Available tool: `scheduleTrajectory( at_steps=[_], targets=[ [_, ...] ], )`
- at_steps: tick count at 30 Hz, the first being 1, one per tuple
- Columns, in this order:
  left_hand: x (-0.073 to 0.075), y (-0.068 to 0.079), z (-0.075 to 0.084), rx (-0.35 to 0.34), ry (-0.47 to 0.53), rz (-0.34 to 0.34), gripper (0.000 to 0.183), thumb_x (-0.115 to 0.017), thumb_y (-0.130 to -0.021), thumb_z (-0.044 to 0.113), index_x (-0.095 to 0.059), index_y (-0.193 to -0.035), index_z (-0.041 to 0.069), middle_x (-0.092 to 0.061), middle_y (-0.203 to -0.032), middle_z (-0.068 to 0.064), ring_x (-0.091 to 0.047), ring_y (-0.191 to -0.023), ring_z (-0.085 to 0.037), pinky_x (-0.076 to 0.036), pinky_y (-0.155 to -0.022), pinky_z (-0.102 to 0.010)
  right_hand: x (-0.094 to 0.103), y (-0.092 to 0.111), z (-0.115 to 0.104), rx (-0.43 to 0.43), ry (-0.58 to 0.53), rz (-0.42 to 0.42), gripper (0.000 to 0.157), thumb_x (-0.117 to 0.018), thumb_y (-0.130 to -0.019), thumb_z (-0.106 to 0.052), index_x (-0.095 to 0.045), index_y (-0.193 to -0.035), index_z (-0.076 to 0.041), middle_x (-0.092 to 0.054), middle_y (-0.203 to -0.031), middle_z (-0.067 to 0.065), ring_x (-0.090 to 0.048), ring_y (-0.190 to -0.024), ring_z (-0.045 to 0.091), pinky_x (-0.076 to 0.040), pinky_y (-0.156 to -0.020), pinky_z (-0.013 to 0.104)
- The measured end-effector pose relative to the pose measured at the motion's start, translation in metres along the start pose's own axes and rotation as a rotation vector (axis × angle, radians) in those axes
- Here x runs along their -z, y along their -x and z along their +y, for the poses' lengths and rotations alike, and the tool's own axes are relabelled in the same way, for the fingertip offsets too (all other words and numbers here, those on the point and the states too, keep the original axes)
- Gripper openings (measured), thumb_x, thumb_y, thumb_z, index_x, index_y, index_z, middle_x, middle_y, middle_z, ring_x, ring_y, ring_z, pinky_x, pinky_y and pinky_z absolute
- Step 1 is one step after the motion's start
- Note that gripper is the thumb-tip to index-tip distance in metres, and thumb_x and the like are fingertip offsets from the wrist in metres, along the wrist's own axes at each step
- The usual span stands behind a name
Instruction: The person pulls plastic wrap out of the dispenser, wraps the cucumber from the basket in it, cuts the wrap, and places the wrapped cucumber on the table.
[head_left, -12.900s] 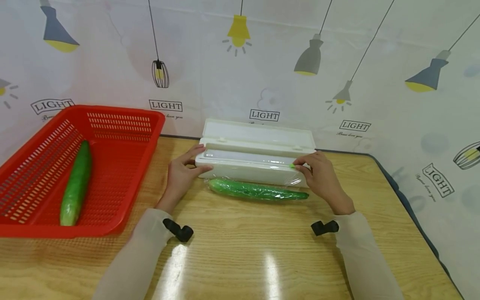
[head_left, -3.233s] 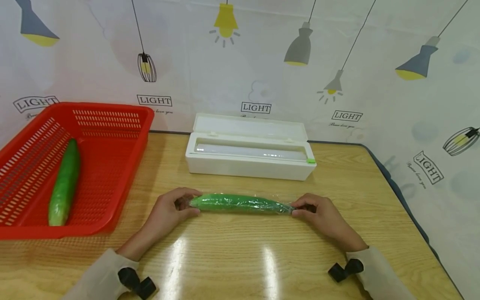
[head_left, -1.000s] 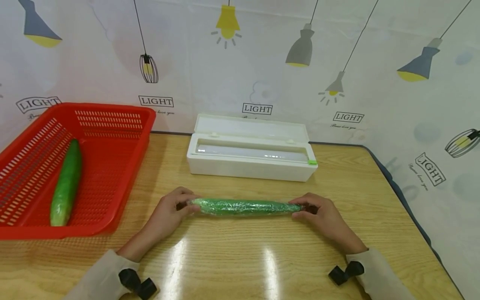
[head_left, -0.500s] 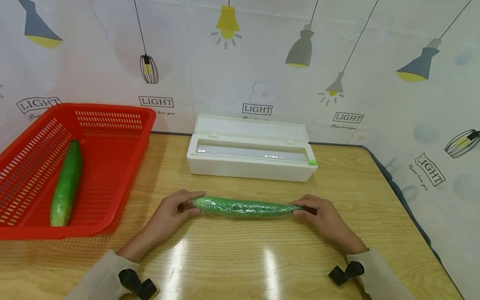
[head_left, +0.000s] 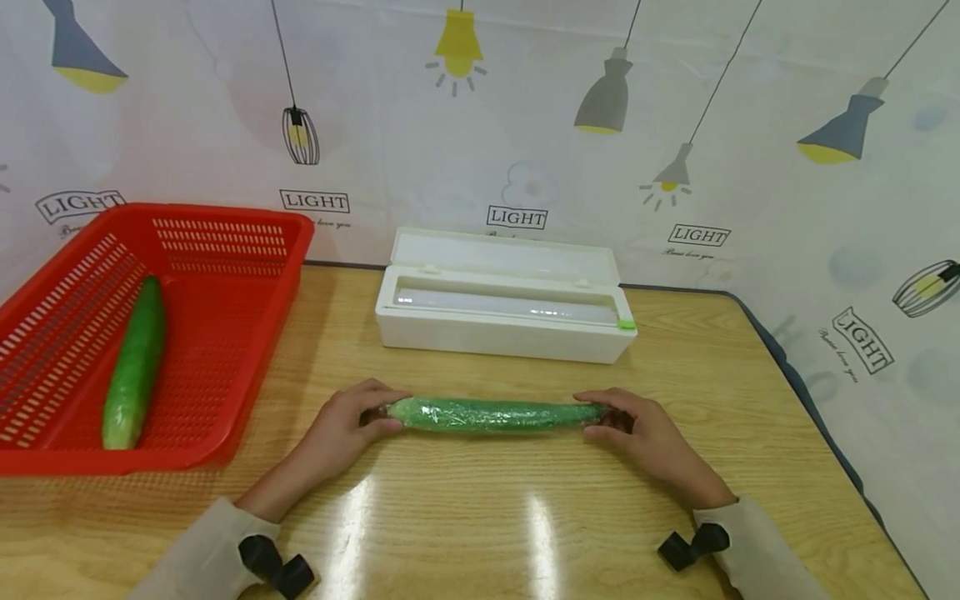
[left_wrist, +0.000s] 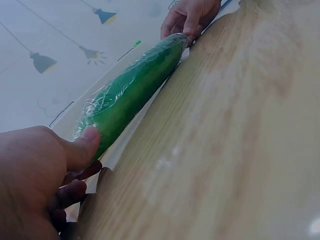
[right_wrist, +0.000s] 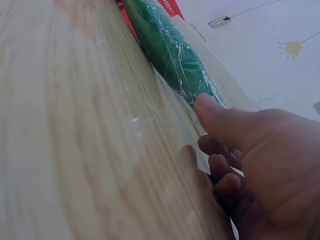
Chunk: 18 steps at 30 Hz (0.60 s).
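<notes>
A green cucumber (head_left: 487, 415) in clear cling film lies lengthwise between my two hands in the head view, in front of the white cling film box. My left hand (head_left: 348, 427) holds its paler end, thumb on the near side and fingers on the far side. At the darker, narrower end, my right hand (head_left: 639, 427) grips with thumb and fingers. The left wrist view shows my left thumb (left_wrist: 86, 147) pressed on the wrapped cucumber (left_wrist: 132, 87). In the right wrist view my right thumb (right_wrist: 215, 112) touches the wrinkled film at the other tip.
The white cling film box (head_left: 502, 333) stands at the back with its lid up, a film roll inside and a green slider at its right end. A red basket (head_left: 258, 392) at the left holds another cucumber (head_left: 135, 367). Behind the wooden table (head_left: 450, 517) hangs a lamp-patterned sheet.
Earlier the cucumber lay against the box, with film over it and my hands at the box. It is now nearer me, wrapped, held at both ends. Lately it has shifted only slightly.
</notes>
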<state>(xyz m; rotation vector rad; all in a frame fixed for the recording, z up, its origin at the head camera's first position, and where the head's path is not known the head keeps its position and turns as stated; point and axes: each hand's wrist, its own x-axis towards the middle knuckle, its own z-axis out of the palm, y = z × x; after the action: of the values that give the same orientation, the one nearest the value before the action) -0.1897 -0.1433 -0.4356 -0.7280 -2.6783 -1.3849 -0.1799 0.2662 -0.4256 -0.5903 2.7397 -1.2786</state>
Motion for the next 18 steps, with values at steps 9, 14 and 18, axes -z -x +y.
scheduleTrajectory(
  at_steps=[9,14,18],
  targets=[
    [0.002,0.0,0.0,0.03,0.035,-0.016,0.039,-0.069,-0.087,0.017,-0.064,-0.127,0.016,-0.059,-0.087,0.008,-0.047,-0.071,-0.013,-0.04,-0.061,-0.026,-0.001,0.002,0.01,-0.037,-0.037,0.011,0.025,-0.07,-0.087,-0.028,-0.068,-0.113,-0.027,-0.065,-0.093,-0.005,-0.054,-0.07,0.013,-0.046,-0.058,0.026],
    [0.003,0.001,0.0,0.032,0.034,-0.011,0.039,-0.065,-0.091,0.022,-0.062,-0.13,0.02,-0.062,-0.091,0.008,-0.049,-0.076,-0.012,-0.042,-0.066,-0.027,-0.001,0.001,0.013,-0.023,-0.052,0.001,0.023,-0.066,-0.091,-0.031,-0.068,-0.114,-0.029,-0.067,-0.099,-0.008,-0.059,-0.077,0.013,-0.049,-0.063,0.027],
    [0.003,0.002,0.0,0.021,0.044,-0.011,0.039,-0.061,-0.093,0.021,-0.06,-0.132,0.02,-0.065,-0.102,0.008,-0.055,-0.087,-0.011,-0.044,-0.074,-0.029,-0.001,0.001,0.012,-0.007,-0.025,-0.005,0.022,-0.063,-0.093,-0.03,-0.068,-0.115,-0.028,-0.067,-0.103,-0.01,-0.061,-0.083,0.012,-0.049,-0.068,0.027]
  ],
)
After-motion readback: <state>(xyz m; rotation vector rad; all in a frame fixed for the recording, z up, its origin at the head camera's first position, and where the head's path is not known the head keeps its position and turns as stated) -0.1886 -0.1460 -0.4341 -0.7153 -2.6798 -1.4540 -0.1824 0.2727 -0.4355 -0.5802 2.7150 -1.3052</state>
